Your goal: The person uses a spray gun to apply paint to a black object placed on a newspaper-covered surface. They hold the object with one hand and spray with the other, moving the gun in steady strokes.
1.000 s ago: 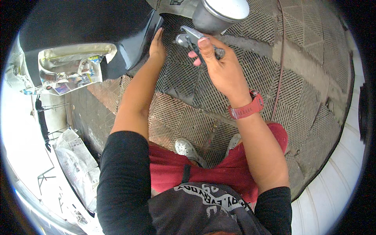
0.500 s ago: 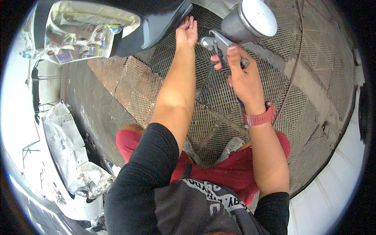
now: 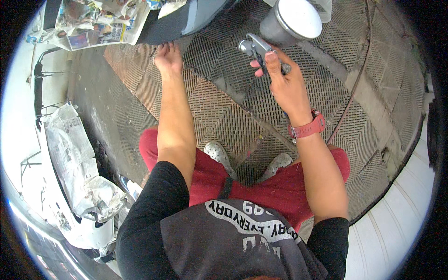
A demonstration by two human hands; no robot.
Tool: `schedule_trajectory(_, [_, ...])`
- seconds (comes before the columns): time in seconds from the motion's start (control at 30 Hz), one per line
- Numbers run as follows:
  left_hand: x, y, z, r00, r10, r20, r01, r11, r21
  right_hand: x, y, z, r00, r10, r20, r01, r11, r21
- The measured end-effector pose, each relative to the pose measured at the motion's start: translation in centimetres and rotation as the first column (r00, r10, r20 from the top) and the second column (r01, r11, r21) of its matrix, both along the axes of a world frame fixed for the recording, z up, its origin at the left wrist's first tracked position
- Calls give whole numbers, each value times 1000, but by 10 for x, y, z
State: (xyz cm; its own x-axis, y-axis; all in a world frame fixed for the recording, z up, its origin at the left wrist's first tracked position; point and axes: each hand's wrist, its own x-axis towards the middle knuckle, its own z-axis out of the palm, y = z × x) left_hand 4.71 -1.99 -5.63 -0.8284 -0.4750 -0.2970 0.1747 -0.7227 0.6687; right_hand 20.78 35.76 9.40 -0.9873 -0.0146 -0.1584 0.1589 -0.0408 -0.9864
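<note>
"Two bare hands, then. What is the right one doing?"

"The right hand (image 3: 290, 88) is wrapped round the handle of a silver spray gun (image 3: 258, 44), thumb uppermost and fingers curled beneath. Whether a finger presses the trigger, I cannot tell."

"And where is the gun?"

"Out in front of the person, above the floor, its round front end aimed toward the left. Just beyond it is a grey cup (image 3: 274, 29) with a white lid (image 3: 302, 17); the joint between gun and cup is hidden."

"The left hand?"

"The left hand (image 3: 169, 60) holds nothing. Its palm is turned up, fingers stretched out and slightly parted, the tips at the lower edge of a glossy black panel (image 3: 175, 24). Touching or just short of it, I can't make out."

"What's around them?"

"Printed paper (image 3: 100, 33) covers part of the panel at its left. On the right wrist is a red watch (image 3: 310, 127). Below the hands is ribbed matting (image 3: 205, 109), with a thin hose (image 3: 346, 111) running across it on the right."

"Further out?"

"Pale speckled shoes (image 3: 218, 155), red trousers (image 3: 205, 186) with the knees apart, and, over on the left, newspaper sheets (image 3: 70, 140) lying over a white part."
</note>
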Motion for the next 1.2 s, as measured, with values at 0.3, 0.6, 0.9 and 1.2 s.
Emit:
schedule_trajectory(0.3, [11, 231, 44, 987, -81, 137, 122, 936, -330, -9, 4, -2, 990, -84, -111, 77, 995, -63])
schedule_trajectory(0.6, [-44, 164, -16, 986, -156, -52, 156, 988, -12, -11, -7, 10, 980, -118, -162, 104, 990, -91])
schedule_trajectory(0.9, [-44, -43, -26, 984, 155, -84, -148, 986, 82, 12, -12, 25, 989, 10, -146, -16, 999, -38])
schedule_trajectory(1.2, [-48, 153, -7, 983, 19, -185, 97, 795, 599, 7, 5, 16, 983, -160, -88, 155, 986, -60])
